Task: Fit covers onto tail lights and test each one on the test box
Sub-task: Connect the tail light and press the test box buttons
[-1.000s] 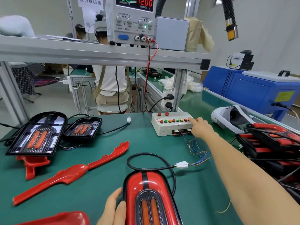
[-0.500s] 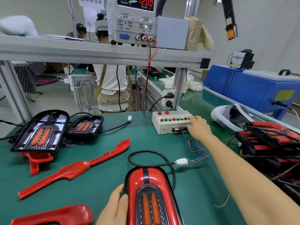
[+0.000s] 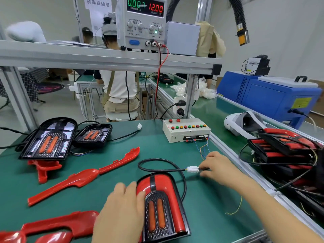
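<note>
Our right hand (image 3: 217,165) left the test box (image 3: 185,132) and pinched the white connector (image 3: 192,169); the left hand (image 3: 122,207) rested flat on the tail light (image 3: 168,188). We judged unplugging came next.

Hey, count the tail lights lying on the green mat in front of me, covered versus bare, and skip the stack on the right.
Red-covered tail light: 1
Bare tail lights: 2
Total: 3

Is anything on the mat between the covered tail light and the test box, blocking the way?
Nothing solid between tail light and test box: only the light's black cable loops there; the right hand pinches the white connector to the right.
</note>
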